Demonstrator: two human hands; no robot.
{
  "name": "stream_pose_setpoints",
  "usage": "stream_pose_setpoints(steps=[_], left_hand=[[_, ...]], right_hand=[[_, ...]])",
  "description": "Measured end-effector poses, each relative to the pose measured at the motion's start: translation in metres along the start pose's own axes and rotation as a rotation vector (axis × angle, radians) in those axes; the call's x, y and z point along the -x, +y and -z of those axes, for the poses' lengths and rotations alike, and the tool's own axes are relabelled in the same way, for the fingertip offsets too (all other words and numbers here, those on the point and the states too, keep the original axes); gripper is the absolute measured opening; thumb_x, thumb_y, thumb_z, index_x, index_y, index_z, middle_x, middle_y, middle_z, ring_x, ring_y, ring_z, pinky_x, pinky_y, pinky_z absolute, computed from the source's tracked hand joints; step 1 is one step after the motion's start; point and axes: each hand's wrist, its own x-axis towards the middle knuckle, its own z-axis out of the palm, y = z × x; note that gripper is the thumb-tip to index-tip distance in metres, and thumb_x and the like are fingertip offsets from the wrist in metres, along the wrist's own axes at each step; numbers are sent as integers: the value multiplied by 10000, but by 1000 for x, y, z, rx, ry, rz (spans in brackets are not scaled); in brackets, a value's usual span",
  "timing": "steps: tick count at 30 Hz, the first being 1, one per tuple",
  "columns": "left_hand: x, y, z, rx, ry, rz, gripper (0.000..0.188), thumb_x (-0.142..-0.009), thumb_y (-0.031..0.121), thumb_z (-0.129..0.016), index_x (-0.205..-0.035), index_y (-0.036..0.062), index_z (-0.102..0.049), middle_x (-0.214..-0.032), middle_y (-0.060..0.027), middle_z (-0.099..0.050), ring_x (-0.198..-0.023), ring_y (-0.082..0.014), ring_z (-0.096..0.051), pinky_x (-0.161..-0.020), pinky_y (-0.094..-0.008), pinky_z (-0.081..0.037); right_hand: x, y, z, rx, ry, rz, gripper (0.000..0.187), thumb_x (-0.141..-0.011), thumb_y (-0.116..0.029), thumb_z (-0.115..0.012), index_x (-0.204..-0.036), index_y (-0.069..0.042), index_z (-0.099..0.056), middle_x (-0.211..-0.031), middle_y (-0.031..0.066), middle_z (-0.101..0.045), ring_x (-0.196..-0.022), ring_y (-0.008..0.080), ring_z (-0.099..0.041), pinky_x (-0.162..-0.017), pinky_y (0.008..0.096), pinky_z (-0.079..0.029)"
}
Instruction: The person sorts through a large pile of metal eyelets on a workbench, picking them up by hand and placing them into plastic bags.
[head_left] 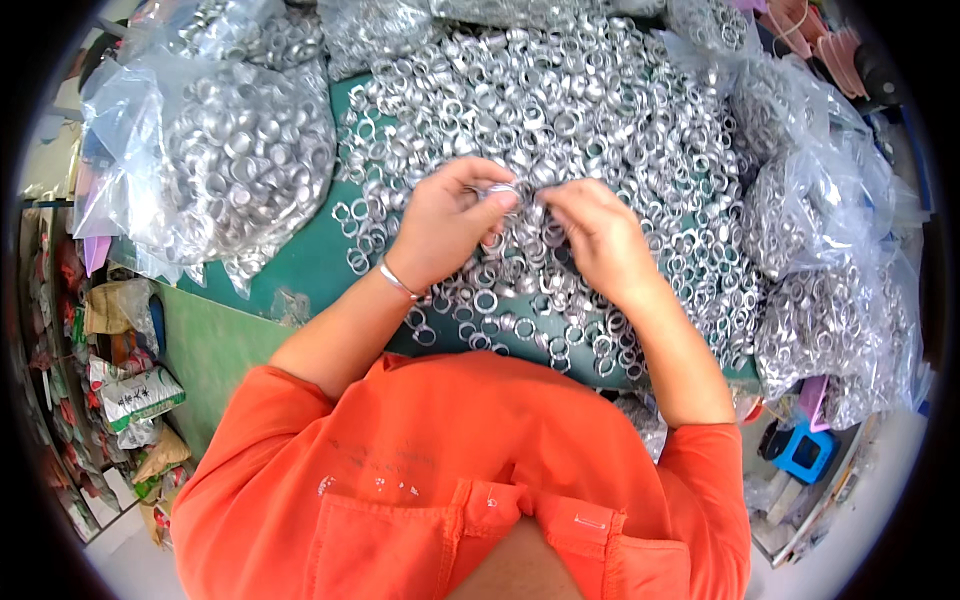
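Observation:
Over a big heap of small silvery metal rings [560,120], my two hands come close together. My left hand [447,222], with a silver bangle at its wrist, pinches a shiny metal ring [503,189] between thumb and fingers. A short gap to the right, my right hand [603,240] has its fingertips pressed together, level with the ring. Whatever sits in those fingertips is too small and shaded to make out. More rings lie on the green table top [350,310] just beneath both hands.
A clear plastic bag full of rings [250,150] stands at the left; other filled bags [825,300] line the right side and far edge. A blue plastic object [805,452] is low at the right. Packets and wrappers [138,395] crowd shelves at the left.

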Motion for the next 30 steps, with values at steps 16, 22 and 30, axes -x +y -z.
stream_pose_setpoints(steps=[16, 22, 30], left_hand=[[-151, 197, 61, 594, 402, -545, 260, -839, -48, -515, -1091, -41, -453, -977, -133, -549, -784, -187, -562, -649, -276, -527], [-222, 236, 93, 664, 421, -269, 352, -844, -75, -480, -1170, -80, -350, -1169, -187, -412, -904, -294, -565, -684, -386, -588], [-65, 97, -26, -33, -105, -630, 205, -899, 97, -470, -1081, 7, -502, -934, -72, -569, -802, -147, -562, -710, -270, -473]], right_hand=[[12, 17, 43, 328, -28, 0, 240, -669, 58, -601, -889, -20, -656, -1064, 141, -595, -949, 323, -556, -840, 387, -446], [25, 7, 59, 168, 152, -158, 121, -758, 29, -609, -874, 29, -644, -996, 181, -607, -933, 302, -585, -804, 351, -473], [13, -23, 26, -1552, 11, -770, 447, -974, -364, -360, -1193, 12, -461, -1043, 167, -602, -798, 231, -644, -660, 337, -567]])
